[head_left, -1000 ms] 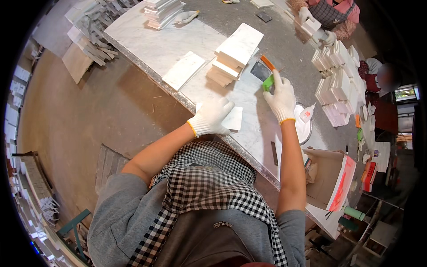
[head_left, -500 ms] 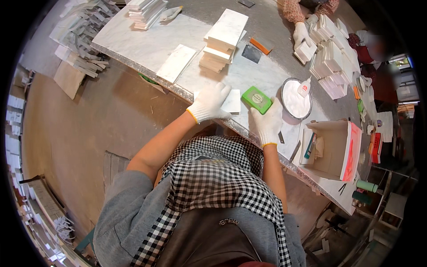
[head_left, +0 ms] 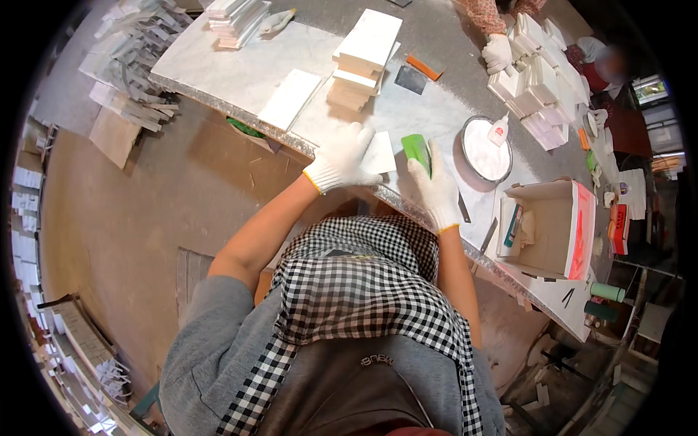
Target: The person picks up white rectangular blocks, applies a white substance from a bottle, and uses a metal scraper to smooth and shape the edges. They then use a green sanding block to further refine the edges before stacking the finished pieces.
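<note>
My left hand (head_left: pixel 343 158), in a white knitted glove, lies over a small white tile (head_left: pixel 379 155) near the table's front edge. Its fingers and thumb hold the tile, and the palm hides the tile's left part. My right hand (head_left: pixel 436 189), gloved the same way, grips a green rectangular block (head_left: pixel 416 151) tilted up on its side, just right of the tile. A gap shows between block and tile. Close by on the right stands a round bowl of white powder (head_left: pixel 481 156), with a small white bottle (head_left: pixel 498 132) lying in it.
Beyond my hands are a flat white board (head_left: pixel 290 99), a stack of white pieces (head_left: pixel 367 43), a dark square sheet (head_left: pixel 411 80) and an orange strip (head_left: pixel 424 67). An open carton (head_left: pixel 545 225) stands right. Across the table, a co-worker's gloved hand (head_left: pixel 497 53) touches stacked tiles (head_left: pixel 536 87).
The green block has turned from lying flat to tilted on its side in my right hand. The small tile has rotated slightly under my left hand. The co-worker's hand has shifted.
</note>
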### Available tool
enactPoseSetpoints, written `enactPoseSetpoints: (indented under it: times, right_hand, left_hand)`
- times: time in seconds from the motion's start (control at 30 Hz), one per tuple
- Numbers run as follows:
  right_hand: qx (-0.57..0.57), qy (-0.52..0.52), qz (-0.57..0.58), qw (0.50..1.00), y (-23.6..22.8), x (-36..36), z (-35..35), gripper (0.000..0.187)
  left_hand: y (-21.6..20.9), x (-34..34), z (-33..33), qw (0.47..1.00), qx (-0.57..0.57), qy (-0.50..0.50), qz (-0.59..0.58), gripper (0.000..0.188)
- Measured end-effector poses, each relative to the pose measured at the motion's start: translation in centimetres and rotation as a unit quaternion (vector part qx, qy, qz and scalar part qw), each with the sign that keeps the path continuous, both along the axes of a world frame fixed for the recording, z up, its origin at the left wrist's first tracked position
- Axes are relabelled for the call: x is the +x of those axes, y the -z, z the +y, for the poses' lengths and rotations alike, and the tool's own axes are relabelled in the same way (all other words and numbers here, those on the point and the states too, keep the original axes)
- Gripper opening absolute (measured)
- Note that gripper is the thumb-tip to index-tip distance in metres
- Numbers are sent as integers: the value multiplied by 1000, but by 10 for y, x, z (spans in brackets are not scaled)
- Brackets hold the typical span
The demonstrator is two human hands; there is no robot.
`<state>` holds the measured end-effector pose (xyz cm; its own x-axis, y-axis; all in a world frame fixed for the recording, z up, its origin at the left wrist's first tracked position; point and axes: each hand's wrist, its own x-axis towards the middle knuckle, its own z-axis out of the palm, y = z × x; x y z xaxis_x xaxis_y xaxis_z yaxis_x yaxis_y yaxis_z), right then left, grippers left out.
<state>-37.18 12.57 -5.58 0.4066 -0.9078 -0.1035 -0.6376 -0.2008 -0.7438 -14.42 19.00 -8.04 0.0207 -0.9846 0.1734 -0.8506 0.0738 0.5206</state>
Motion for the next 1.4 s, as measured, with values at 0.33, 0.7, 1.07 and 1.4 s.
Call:
enactPoseSetpoints:
  times: [0.33,0.7,1.07,1.4]
  right_hand:
    - [101,-71,-169,978,3,17,33,72]
    - [171,-66,-207,961,29,3,54,78]
    - [191,-67,-167,965,24,11,59,78]
    - [174,-72,-164,968,17,17,64,78]
  left_hand:
    - [-30,-10,31,995,90,41,14,83]
    - [-37,-7,38,991,117,62,-5,77]
    - [-41,-12,51,984,167,63,-18,74]
    - [-49,-4,54,988,147,32,-19,69]
